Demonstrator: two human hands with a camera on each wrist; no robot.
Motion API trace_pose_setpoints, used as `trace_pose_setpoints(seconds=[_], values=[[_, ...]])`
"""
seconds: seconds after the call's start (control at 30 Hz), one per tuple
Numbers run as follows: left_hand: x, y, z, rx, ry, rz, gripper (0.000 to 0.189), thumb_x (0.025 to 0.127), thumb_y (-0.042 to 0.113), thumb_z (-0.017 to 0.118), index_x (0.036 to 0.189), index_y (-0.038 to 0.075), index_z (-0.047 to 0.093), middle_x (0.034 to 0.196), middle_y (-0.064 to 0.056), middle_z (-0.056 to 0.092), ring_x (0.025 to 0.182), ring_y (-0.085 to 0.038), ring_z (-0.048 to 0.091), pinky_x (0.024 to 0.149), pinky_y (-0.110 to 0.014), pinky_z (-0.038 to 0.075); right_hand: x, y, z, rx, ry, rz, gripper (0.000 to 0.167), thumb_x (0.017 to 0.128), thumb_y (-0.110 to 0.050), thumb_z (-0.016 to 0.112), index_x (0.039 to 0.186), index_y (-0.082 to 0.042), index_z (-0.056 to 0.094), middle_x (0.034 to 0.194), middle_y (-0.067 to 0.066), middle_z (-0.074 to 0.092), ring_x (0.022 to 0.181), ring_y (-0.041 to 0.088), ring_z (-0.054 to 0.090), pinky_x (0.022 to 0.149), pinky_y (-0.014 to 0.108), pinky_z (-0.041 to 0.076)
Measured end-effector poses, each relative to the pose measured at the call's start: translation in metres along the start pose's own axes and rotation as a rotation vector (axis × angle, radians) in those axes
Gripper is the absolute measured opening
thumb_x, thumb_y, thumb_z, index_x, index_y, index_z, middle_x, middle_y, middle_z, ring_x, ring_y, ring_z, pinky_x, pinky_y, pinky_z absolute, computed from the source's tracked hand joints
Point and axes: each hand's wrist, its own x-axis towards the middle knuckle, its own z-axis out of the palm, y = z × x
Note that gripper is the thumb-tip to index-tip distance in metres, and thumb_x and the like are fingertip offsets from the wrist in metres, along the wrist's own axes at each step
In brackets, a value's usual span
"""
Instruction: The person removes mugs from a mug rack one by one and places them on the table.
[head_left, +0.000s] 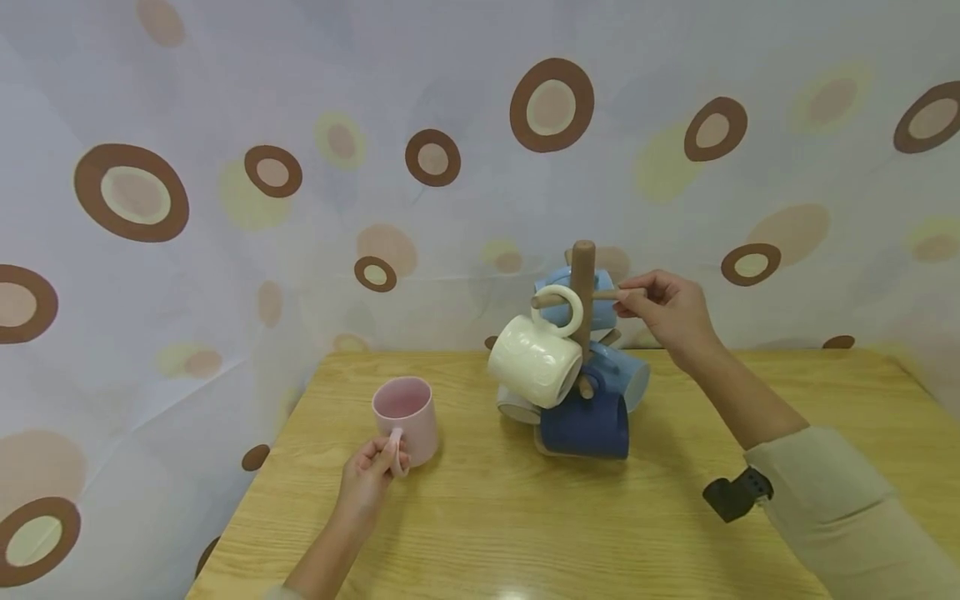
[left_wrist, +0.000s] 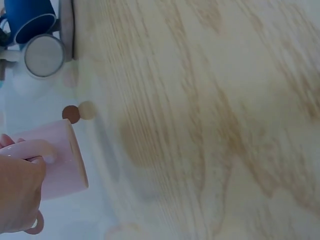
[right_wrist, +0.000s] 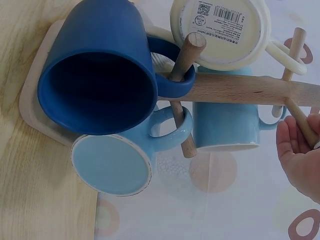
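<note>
On the left, my left hand [head_left: 363,483] grips the handle of a pink mug [head_left: 416,429], which is upright with its mouth facing up. A shadow lies apart from the mug's base in the left wrist view. My right hand [head_left: 673,321] pinches the bare end of a peg [head_left: 606,294] on a wooden mug tree [head_left: 582,271]. From other pegs hang a cream mug [head_left: 531,358], a dark blue mug [head_left: 581,427], a light blue mug [head_left: 630,379] lower right and another light blue mug [head_left: 603,315] behind the post. A whitish mug [head_left: 516,406] is partly hidden below the cream one.
The mug tree's base [right_wrist: 35,95] stands on a wood-grain table [head_left: 465,517] near its back edge. Behind and to the left hangs a pale cloth [head_left: 465,75] with brown ring patterns. A black band device [head_left: 738,493] sits at the right sleeve.
</note>
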Motion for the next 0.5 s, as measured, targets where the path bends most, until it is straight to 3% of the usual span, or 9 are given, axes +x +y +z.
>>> trace_pose_setpoints(seconds=[0.23,0.5], values=[[0.003,-0.007,-0.007,0.026,0.027,-0.025,0.020,0.097,0.010,0.046,0.079,0.013,0.053,0.076,0.011,0.061,0.081,-0.004,0.055,0.078,-0.017,0.047,0.001,0.000,0.001,0.041,-0.003,0.017,0.007,0.088,-0.005,0.060,0.086,-0.010,0.065,0.068,-0.009,0.064,0.065,0.003,0.064,0.068,0.015,0.054],[0.007,-0.012,-0.012,0.030,0.028,-0.005,0.021,0.097,0.008,0.045,0.078,0.013,0.054,0.076,0.011,0.062,0.081,-0.006,0.056,0.078,-0.017,0.048,0.001,-0.001,0.000,0.048,-0.006,0.015,0.007,0.088,-0.006,0.061,0.085,-0.011,0.064,0.069,-0.009,0.064,0.066,0.003,0.064,0.068,0.015,0.054]])
